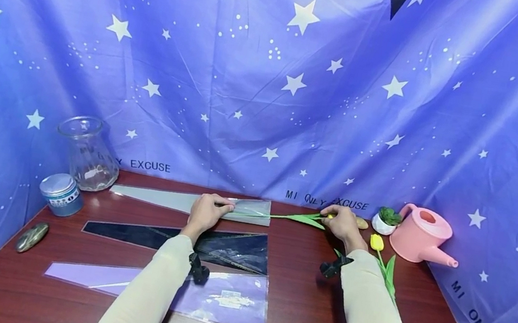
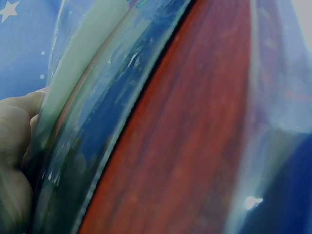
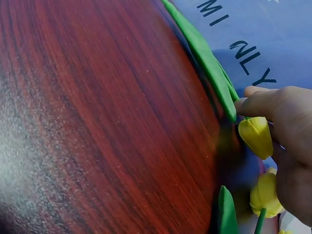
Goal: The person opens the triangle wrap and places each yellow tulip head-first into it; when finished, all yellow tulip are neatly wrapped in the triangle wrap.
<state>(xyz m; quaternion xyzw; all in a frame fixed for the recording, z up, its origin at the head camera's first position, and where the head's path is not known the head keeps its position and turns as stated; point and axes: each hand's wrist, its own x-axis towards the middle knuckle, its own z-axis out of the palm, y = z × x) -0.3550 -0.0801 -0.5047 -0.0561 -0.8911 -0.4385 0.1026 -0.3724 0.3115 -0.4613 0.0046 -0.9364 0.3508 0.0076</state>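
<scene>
My left hand [image 1: 206,214] pinches a long, tapered flower wrapping sleeve [image 1: 151,196], grey-white with a clear front, at the back of the table. In the left wrist view, fingers [image 2: 14,126] show at the edge of the clear film. A yellow artificial tulip [image 3: 256,136] is in my right hand [image 1: 343,224], pinched by the stem just under its bloom. Its green leaves [image 1: 306,219] lie outside the sleeve's wide mouth, while the stem reaches left into the sleeve. A second yellow tulip [image 1: 376,242] lies right of my right hand, partly hidden by the forearm.
Nearer me lie a black sleeve [image 1: 239,251] and a purple sleeve [image 1: 244,320]. At left stand a glass vase [image 1: 93,161] and a blue jar [image 1: 61,197], with a dark stone [image 1: 32,237]. A potted succulent [image 1: 385,221] and pink watering can [image 1: 420,238] stand right.
</scene>
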